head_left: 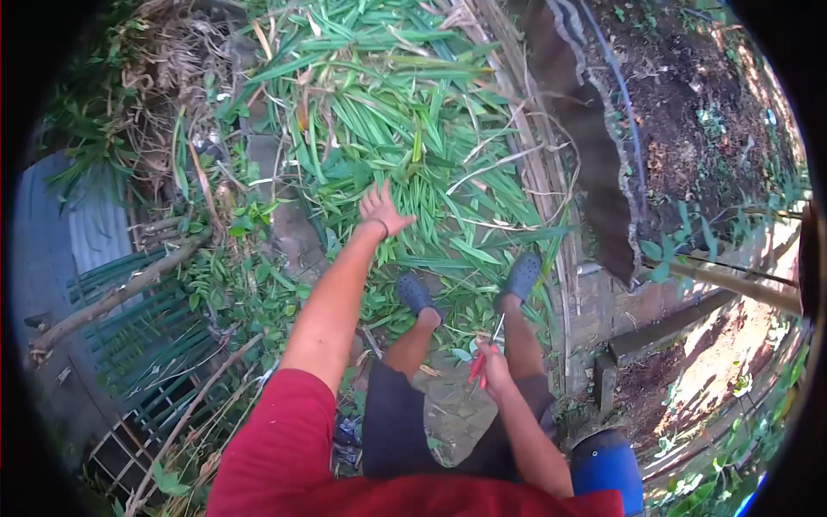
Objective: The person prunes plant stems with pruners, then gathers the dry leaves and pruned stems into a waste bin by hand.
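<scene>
Fingers spread, my left hand [382, 212] reaches forward over a thick layer of long green leaves [370, 112] on the ground; whether it touches them I cannot tell. A dark band circles that wrist. Near my right knee, my right hand [489, 369] is closed around a tool with a red handle [476, 367] and a thin metal part pointing up. The tool's exact kind is hard to make out.
A rusty corrugated metal sheet [594, 164] stands along the right of the leaves. At the bottom right is a blue container [607, 472]. Branches [129, 293] and green slats [159, 345] lie on the left. My clogs [417, 293] rest at the leaves' near edge.
</scene>
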Motion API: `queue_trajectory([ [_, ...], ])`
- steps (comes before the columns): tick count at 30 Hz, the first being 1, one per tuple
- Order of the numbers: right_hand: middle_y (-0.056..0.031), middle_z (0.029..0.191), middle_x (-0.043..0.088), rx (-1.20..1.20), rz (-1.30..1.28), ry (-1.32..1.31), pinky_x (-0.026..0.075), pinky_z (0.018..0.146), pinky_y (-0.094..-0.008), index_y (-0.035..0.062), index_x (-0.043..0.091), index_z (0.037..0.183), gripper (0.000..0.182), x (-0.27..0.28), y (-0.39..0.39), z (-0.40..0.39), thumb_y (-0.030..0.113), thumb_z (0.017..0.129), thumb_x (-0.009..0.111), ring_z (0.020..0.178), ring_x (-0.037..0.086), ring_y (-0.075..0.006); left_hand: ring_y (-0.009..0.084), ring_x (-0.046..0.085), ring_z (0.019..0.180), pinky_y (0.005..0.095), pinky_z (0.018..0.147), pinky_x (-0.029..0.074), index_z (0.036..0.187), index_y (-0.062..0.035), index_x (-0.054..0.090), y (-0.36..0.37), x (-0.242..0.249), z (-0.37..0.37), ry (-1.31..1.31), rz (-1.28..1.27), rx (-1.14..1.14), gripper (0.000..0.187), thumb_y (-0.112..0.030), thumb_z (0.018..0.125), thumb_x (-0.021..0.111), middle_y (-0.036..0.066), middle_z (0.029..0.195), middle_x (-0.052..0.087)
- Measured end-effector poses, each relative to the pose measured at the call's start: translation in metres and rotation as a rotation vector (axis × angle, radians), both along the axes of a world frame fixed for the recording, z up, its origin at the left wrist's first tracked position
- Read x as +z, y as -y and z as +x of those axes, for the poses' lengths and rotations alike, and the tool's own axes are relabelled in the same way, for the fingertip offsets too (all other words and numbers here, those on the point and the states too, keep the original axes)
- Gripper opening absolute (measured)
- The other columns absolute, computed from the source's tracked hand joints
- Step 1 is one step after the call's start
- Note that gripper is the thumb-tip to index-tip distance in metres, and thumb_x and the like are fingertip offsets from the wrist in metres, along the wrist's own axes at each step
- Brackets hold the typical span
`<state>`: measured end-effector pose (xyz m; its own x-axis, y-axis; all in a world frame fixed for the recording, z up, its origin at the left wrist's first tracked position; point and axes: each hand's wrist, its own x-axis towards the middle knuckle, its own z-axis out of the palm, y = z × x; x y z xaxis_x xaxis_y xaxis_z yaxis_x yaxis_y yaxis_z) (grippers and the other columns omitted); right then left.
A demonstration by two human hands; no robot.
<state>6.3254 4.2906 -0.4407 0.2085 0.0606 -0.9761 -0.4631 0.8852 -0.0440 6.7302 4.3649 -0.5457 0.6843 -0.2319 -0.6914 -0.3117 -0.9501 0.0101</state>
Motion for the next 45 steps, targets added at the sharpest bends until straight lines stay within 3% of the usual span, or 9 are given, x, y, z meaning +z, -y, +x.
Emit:
queue_trajectory([
  [6,-0.0039,0.085,0.054,-0.065,0.208,-0.139,0.050,0.067,-0.0304,0.0065,0.053,0.101,0.024,-0.067,-0.063,-0.017,0.028,0.093,0.061,0.073,0.058,-0.0163,0.0386,-0.001,0.147,0.0517,0.118,0.004,0.155,-0.0144,-0.003,0.045,-0.170,0.091,0.244,-0.089,-0.108,0.137,-0.073,0.057,0.075,0.018,0.160,-0.003],
  [16,-0.0105,0.087,0.059,0.223,0.078,-0.038,0.040,0.042,-0.0254,0.0044,0.046,0.122,0.040,-0.069,-0.041,0.046,0.033,0.095,0.055,0.070,0.061,-0.0170,0.0362,0.001,0.148,0.0485,0.119,0.006,0.151,-0.0016,-0.015,0.098,-0.302,0.133,0.150,0.125,0.308,0.153,-0.073,0.052,0.076,0.020,0.160,-0.011],
  [17,-0.0048,0.088,0.056,0.154,0.175,-0.140,0.047,0.070,-0.0289,0.0039,0.053,0.115,0.029,-0.066,-0.035,0.050,0.023,0.094,0.061,0.080,0.059,-0.0144,0.0354,0.014,0.146,0.0477,0.117,0.016,0.152,0.0006,-0.003,0.099,-0.307,0.134,0.207,0.129,0.304,0.146,-0.067,0.052,0.080,0.020,0.159,0.004],
  [20,-0.0103,0.086,0.058,0.234,0.149,-0.060,0.036,0.035,-0.0257,0.0035,0.046,0.122,0.039,-0.069,-0.041,0.045,0.031,0.096,0.054,0.068,0.061,-0.0190,0.0337,0.024,0.140,0.0471,0.112,0.026,0.150,0.0006,0.012,0.098,-0.292,0.137,0.174,0.090,0.265,0.137,-0.065,0.051,0.082,0.017,0.154,0.020],
  [21,-0.0103,0.086,0.058,0.232,0.147,-0.051,0.036,0.035,-0.0257,0.0035,0.046,0.122,0.039,-0.071,-0.041,0.047,0.031,0.096,0.054,0.068,0.061,-0.0190,0.0322,0.040,0.132,0.0458,0.106,0.037,0.140,-0.0001,0.038,0.097,-0.288,0.130,0.329,0.061,0.210,0.113,-0.060,0.055,0.082,0.016,0.142,0.041],
  [25,-0.0092,0.085,0.056,0.214,0.143,-0.035,0.045,0.050,-0.0287,0.0032,0.046,0.121,0.039,-0.074,-0.034,0.047,0.031,0.096,0.056,0.068,0.060,-0.0197,0.0308,0.065,0.104,0.0407,0.090,0.052,0.106,-0.0048,0.070,0.091,-0.271,0.123,0.361,-0.011,0.203,0.068,-0.054,0.060,0.080,0.018,0.111,0.068],
  [28,-0.0082,0.084,0.054,0.159,0.085,-0.077,0.048,0.067,-0.0316,0.0036,0.047,0.118,0.037,-0.079,-0.036,0.044,0.031,0.095,0.057,0.071,0.058,-0.0197,0.0310,0.068,0.098,0.0403,0.087,0.053,0.104,-0.0039,0.070,0.087,-0.256,0.113,0.222,-0.021,0.232,0.066,-0.053,0.060,0.079,0.018,0.106,0.070],
  [37,-0.0056,0.084,0.053,0.258,0.086,-0.035,0.042,0.044,-0.0258,0.0045,0.049,0.114,0.037,-0.090,-0.045,0.034,0.034,0.093,0.060,0.076,0.059,-0.0169,0.0341,0.069,0.086,0.0419,0.078,0.053,0.092,-0.0057,0.072,0.078,-0.158,0.064,0.060,-0.487,0.460,0.042,-0.036,0.064,0.078,0.018,0.090,0.071],
  [45,-0.0048,0.083,0.053,0.005,0.039,-0.067,0.050,0.068,-0.0319,0.0054,0.052,0.105,0.023,-0.097,-0.036,0.022,0.024,0.094,0.058,0.071,0.058,-0.0173,0.0263,0.067,0.067,0.0381,0.064,0.051,0.079,-0.0021,0.068,0.063,-0.041,0.012,-0.067,-0.717,0.598,0.031,-0.030,0.069,0.077,0.012,0.071,0.068],
])
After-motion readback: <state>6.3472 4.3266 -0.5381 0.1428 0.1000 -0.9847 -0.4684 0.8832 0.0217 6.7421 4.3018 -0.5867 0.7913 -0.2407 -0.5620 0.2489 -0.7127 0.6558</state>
